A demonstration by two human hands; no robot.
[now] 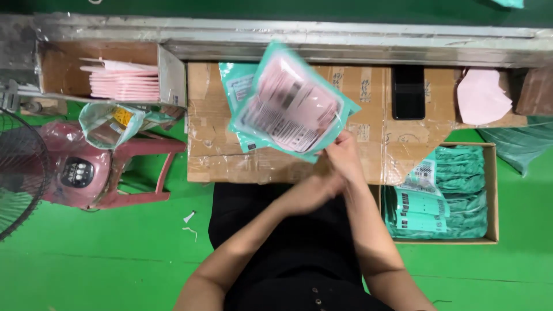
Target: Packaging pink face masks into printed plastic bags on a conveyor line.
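Teal-edged packet: clear pouch [291,106] with pink contents, held tilted above the cardboard box top [368,132]
right hand: right hand [344,155] pinches pouch's lower right corner, fingers clamped on it
left hand: left hand [315,193] just below the right, touching it; finger state cannot tell
under packet: second teal pouch [237,86] lying flat on the cardboard
right side: open carton [491,196] filled with teal pouches
left side: stack of pink sheets [124,80] in a tray, pink machine [75,170], fan [20,173]
floor: green floor [86,259]
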